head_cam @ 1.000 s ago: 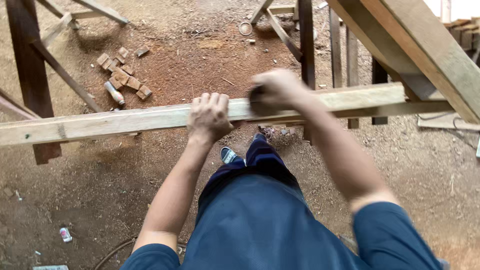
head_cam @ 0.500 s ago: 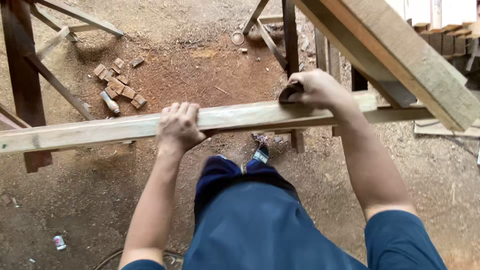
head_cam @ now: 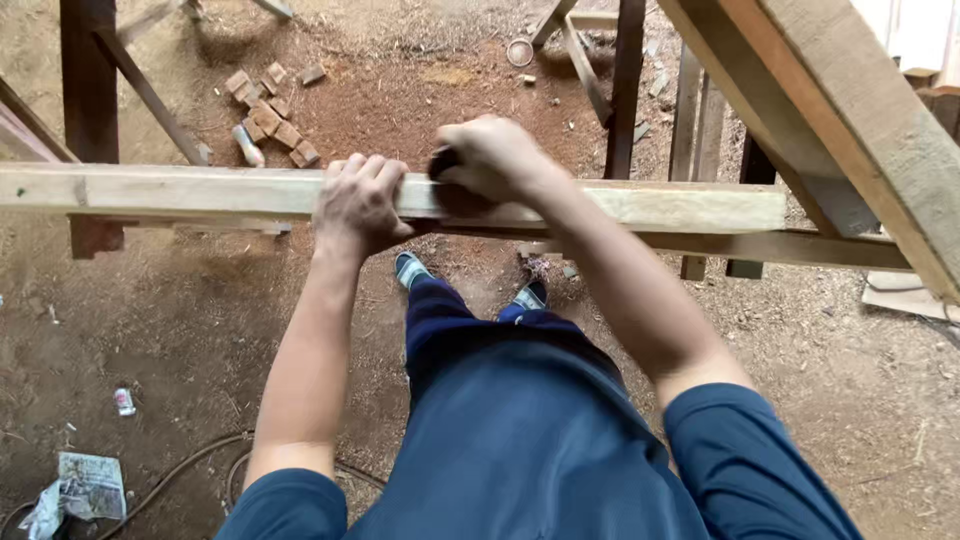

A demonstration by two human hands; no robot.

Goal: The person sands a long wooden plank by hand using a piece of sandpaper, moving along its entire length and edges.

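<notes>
Pale wooden plank (head_cam: 200,190) spans mid-frame, left edge to right of centre; open dirt floor (head_cam: 180,330) below. Left hand (head_cam: 358,205) clamps its near edge. Right hand (head_cam: 490,160) grasps a dark sanding block (head_cam: 452,190) on top, just beside.

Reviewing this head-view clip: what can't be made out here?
- Dark tool under the right hand: mostly covered by the fingers, so its kind is unclear.
- Plank: left end cut off by the frame edge; the part under the left hand is hidden.
- Feet: partly hidden by the plank and the legs.
- Small can and paper on the ground: too small to identify.
</notes>
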